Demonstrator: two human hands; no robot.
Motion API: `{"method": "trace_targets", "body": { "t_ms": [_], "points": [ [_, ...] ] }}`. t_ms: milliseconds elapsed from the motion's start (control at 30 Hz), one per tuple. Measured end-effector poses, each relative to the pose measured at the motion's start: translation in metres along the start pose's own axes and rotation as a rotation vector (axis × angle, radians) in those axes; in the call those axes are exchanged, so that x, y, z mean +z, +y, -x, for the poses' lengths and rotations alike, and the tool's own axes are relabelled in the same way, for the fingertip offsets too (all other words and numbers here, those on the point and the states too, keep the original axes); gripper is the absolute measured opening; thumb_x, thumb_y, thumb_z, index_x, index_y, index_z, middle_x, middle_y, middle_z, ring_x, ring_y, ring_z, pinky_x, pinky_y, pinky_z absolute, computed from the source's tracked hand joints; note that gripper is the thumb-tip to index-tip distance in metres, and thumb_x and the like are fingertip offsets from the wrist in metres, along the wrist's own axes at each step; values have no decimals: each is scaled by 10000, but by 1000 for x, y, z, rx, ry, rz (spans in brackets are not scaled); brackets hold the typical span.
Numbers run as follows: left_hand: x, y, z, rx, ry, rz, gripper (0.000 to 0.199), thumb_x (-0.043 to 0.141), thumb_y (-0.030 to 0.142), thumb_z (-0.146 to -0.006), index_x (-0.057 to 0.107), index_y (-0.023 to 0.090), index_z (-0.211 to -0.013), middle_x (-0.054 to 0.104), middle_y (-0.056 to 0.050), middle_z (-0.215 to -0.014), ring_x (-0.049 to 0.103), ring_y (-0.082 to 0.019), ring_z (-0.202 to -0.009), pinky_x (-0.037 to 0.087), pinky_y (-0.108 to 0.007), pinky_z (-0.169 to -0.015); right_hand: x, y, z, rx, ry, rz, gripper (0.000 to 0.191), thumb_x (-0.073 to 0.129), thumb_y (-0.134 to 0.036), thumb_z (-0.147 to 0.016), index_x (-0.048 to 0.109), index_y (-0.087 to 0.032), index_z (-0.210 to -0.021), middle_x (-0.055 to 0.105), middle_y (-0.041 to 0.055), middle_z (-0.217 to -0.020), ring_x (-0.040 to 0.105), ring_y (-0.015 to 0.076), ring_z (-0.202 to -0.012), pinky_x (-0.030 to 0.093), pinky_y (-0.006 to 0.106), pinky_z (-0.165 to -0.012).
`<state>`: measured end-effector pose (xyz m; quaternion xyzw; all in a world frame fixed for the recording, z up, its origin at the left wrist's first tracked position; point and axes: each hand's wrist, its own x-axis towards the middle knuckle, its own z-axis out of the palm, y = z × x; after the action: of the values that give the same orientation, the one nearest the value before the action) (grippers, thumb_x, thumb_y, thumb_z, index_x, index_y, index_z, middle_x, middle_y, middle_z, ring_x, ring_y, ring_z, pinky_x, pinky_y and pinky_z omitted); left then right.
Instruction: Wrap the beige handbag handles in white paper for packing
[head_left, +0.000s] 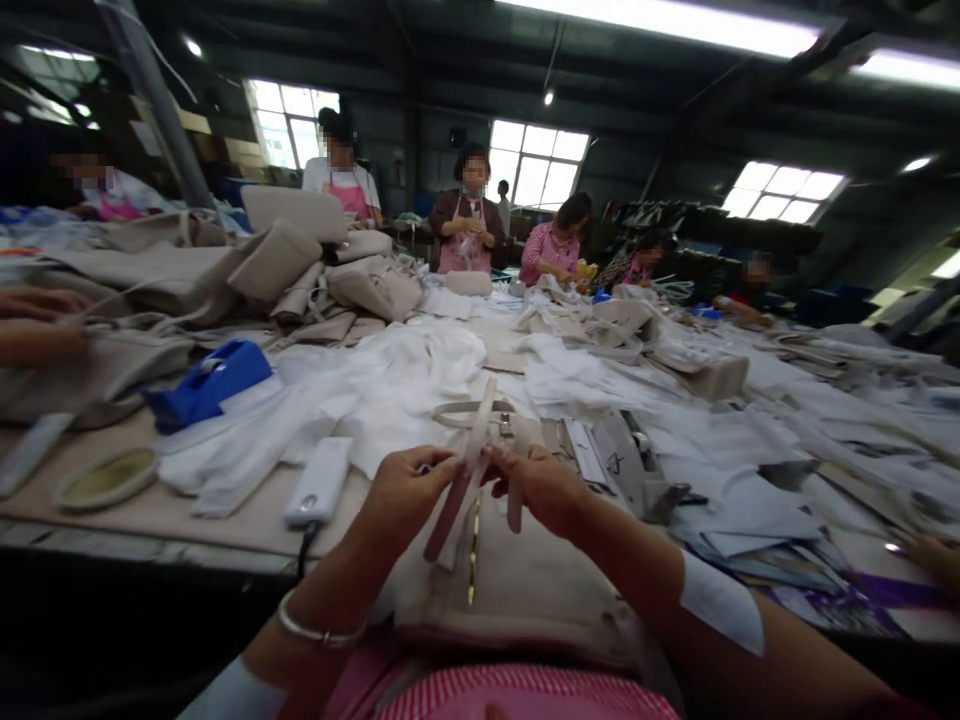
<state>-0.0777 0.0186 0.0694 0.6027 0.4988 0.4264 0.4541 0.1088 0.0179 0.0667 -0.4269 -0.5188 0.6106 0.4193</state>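
A beige bag [540,590] with a gold zipper [474,550] rests at the table edge against my pink apron. Above it, my left hand [401,500] pinches a narrow strap [448,512] between thumb and fingertips. My right hand [547,490] is closed on the same strap, close beside the left fingertips. The strap's upper end points away from me, near a looped handle with a small buckle [505,424]. Some of my right fingers are hidden behind the strap parts.
White wrapping sheets [405,360] cover much of the table. A white power bank [321,482], blue tape dispenser [206,385] and round dish [105,478] lie left; a grey dispenser [630,465] stands right. Bags [292,260] are piled behind. A co-worker's hands [41,325] work at far left.
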Motion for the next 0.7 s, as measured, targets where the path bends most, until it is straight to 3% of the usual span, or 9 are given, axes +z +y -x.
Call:
{"method": "trace_targets", "body": {
  "t_ms": [167, 233, 300, 400, 500, 600, 700],
  "points": [
    [1, 2, -1, 31, -86, 13, 291, 638, 410, -816, 752, 161, -916, 750, -60, -876, 666, -219, -857, 489, -298, -795, 1, -1, -4, 2, 14, 16, 354, 732, -468, -733, 655, -133, -646, 529, -18, -532, 438, 90, -492, 340, 237, -474],
    [-6, 4, 0, 43, -60, -38, 341, 651, 416, -800, 723, 160, -1013, 735, -64, -915, 654, -209, -854, 484, -299, -789, 0, -3, -7, -7, 72, 3, 333, 757, -422, -698, 621, -133, -603, 511, -27, -512, 418, 80, -481, 320, 240, -478],
    [-16, 5, 3, 11, -11, -25, 389, 656, 388, -782, 661, 158, -1096, 702, -45, -862, 619, -167, -735, 474, -278, -688, -4, -2, -12, -4, 138, -9, 325, 764, -406, -675, 609, -132, -596, 527, -21, -525, 426, 81, -489, 317, 246, -491],
    [-28, 6, 8, -64, -66, 219, 316, 600, 262, -737, 596, 148, -1032, 576, 17, -685, 482, -100, -555, 376, -227, -528, -8, 2, -20, -10, 216, -22, 311, 769, -401, -650, 623, -128, -625, 548, -11, -555, 441, 89, -504, 320, 259, -505],
    [-27, 8, 14, -87, -196, 453, 230, 534, 196, -703, 599, 134, -915, 495, 24, -611, 435, -95, -547, 341, -224, -514, -8, 5, -25, -36, 213, -14, 309, 760, -404, -658, 613, -136, -611, 532, -16, -542, 437, 95, -502, 315, 269, -507],
    [-23, 10, 17, -22, -215, 389, 191, 502, 227, -811, 645, 137, -898, 622, -49, -752, 505, -116, -616, 427, -260, -588, -6, 5, -26, -57, 192, 5, 317, 750, -416, -676, 609, -140, -605, 522, -19, -526, 438, 100, -501, 310, 274, -508],
    [-21, 12, 19, 162, -161, 120, 208, 552, 194, -810, 718, 155, -930, 663, -107, -1088, 610, -175, -894, 496, -311, -800, -6, 4, -23, -52, 203, 17, 325, 749, -424, -680, 614, -136, -615, 532, -15, -534, 440, 100, -503, 312, 274, -511]
  ]
}}
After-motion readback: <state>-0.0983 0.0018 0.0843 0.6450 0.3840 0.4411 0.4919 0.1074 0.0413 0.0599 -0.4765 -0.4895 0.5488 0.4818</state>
